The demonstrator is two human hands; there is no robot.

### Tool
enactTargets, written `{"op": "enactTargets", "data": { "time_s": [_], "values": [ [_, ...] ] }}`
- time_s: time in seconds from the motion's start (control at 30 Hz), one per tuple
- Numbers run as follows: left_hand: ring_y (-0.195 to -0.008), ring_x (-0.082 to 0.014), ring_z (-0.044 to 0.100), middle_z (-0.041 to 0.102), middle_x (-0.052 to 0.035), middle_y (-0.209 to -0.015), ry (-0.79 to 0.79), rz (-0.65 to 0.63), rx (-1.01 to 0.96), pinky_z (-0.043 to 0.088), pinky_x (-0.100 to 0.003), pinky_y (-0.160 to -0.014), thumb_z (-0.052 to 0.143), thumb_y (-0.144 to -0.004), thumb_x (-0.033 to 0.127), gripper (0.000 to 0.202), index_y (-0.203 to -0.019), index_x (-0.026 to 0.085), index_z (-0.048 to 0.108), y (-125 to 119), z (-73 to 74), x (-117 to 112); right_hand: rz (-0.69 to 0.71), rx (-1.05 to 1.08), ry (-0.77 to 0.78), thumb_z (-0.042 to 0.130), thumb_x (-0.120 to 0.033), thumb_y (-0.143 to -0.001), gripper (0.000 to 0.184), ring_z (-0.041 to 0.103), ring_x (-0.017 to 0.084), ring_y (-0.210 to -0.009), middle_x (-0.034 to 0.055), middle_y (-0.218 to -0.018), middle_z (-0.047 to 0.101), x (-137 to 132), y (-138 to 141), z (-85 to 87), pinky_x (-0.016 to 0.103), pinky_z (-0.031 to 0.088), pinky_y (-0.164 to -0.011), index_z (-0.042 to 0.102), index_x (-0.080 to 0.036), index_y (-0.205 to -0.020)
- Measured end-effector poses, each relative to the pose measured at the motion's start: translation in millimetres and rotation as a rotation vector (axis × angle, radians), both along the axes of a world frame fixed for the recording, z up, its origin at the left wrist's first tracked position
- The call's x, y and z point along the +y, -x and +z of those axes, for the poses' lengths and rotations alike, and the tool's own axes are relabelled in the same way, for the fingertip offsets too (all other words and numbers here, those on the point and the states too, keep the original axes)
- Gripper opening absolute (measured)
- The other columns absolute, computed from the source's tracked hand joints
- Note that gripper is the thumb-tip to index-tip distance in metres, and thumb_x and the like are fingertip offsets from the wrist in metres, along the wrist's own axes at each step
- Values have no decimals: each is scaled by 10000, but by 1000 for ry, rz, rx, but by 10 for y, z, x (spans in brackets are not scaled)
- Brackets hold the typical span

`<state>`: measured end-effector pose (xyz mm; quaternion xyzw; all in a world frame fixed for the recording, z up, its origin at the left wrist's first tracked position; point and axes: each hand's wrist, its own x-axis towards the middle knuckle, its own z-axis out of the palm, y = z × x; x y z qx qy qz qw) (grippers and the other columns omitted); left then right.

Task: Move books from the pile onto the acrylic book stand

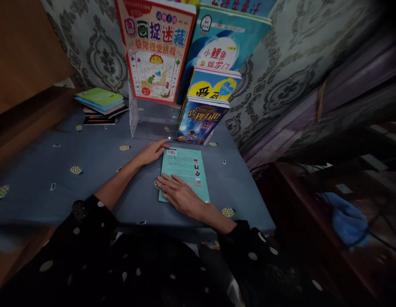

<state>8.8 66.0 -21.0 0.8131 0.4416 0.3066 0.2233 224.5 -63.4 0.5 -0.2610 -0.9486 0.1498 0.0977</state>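
Note:
A teal book (183, 164) lies flat on the table, with a barcode near its far left corner and small pictures down its right side. My right hand (180, 196) rests flat across the near left part of this cover, fingers stretched out. At the book's far left corner is my left hand (153, 152), its fingers extended and touching or very close to the edge. Just beyond the book, a dark blue book (201, 121) stands at the front of a clear stand's right side.
The clear stand (153, 121) also holds a red-bordered book (156, 55), a teal picture book (230, 38) and a blue-yellow book (214, 81). Several books (100, 100) are stacked at the back left. Patterned cloth covers the table (98, 157). A blue cloth (348, 219) lies off to the right.

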Motion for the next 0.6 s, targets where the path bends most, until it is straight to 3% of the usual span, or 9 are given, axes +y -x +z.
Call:
{"op": "enactTargets", "data": {
  "time_s": [0.13, 0.4, 0.6],
  "values": [
    [-933, -210, 698, 723, -83, -1238, 4, -9, 16, 511, -353, -923, 414, -941, 245, 498, -1423, 146, 491, 6, 3, 1, 21, -3, 9, 416, -237, -1044, 456, 302, 225, -1507, 92, -1566, 440, -205, -40, 22, 494, 287, -1239, 450, -180, -1495],
    [-995, -217, 694, 718, -86, -1249, -4, 1, 15, 506, -369, -950, 420, -939, 256, 498, -1422, 161, 496, 10, -10, -5, 20, -8, -7, 413, -218, -1042, 474, 267, 212, -1519, 82, -1579, 416, -430, -91, -45, 491, 285, -1244, 414, -190, -1515],
    [-1206, -244, 635, 693, -101, -1296, -58, -19, 59, 456, -400, -1068, 405, -953, 303, 515, -1437, 149, 488, -6, -15, -48, -20, 21, -13, 391, -205, -1044, 473, 268, 204, -1519, 93, -1567, 438, -539, -150, -64, 485, 292, -1242, 412, -174, -1515]
  ]
}}
